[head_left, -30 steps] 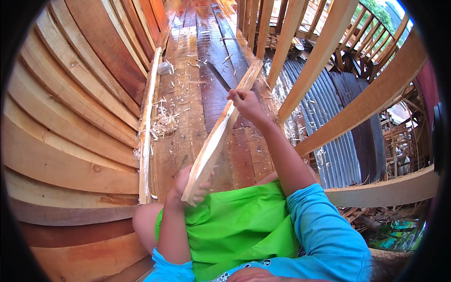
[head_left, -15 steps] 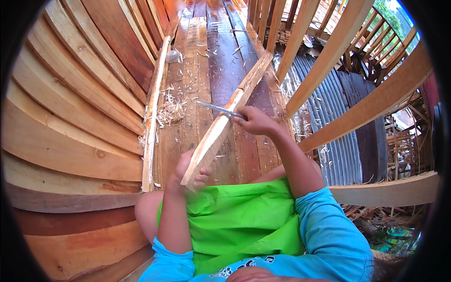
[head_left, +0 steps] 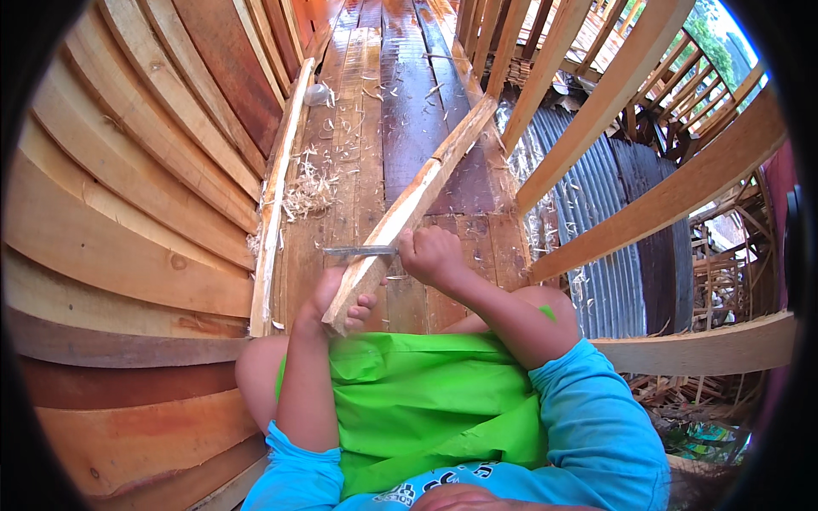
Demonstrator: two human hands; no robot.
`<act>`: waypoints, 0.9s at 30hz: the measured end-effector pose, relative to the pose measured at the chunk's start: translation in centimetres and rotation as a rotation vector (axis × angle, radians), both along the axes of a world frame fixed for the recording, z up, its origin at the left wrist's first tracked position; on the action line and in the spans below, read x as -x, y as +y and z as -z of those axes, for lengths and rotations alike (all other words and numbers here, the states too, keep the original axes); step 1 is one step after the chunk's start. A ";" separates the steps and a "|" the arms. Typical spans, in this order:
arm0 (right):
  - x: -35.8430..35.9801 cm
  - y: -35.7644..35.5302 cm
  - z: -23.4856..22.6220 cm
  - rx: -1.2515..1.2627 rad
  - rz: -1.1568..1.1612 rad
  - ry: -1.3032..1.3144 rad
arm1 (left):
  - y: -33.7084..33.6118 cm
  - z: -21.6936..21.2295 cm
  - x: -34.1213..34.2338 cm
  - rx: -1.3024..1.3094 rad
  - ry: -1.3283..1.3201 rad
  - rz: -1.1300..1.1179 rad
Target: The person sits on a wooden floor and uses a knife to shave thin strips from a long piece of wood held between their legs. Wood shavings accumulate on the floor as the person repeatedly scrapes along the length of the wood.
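A long, pale length of wood (head_left: 407, 204) slants from my lap up to the right, its far end by the railing posts. My left hand (head_left: 336, 298) is wrapped round its near end from below. My right hand (head_left: 433, 255) is closed on the handle of a knife (head_left: 362, 250), whose grey blade lies across the wood's upper face, just beyond my left hand. The handle itself is mostly hidden by my fingers. The wood's top face is freshly cut and lighter than its sides.
Curled shavings (head_left: 311, 192) are heaped on the plank floor (head_left: 358, 153). A narrow wooden strip (head_left: 274, 204) lies along the plank wall (head_left: 128, 238) on the left. Railing posts (head_left: 601, 111) stand at right, with corrugated metal sheets (head_left: 588, 230) beyond. A green cloth (head_left: 434, 400) covers my lap.
My right hand has drawn the knife along the wood toward me, down and slightly left. My left hand keeps its grip at the near end, which has shifted slightly.
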State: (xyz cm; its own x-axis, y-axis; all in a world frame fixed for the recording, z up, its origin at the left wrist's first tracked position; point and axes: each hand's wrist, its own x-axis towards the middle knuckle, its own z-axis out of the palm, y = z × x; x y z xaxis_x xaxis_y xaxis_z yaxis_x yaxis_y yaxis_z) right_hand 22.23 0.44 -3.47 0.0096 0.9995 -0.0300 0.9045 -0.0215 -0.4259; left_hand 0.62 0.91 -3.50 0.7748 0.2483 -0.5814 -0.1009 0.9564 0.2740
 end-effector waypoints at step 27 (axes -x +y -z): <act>-4.5 3.7 1.2 -0.111 0.204 -0.024 | -0.6 -0.8 -1.3 -0.058 0.038 0.010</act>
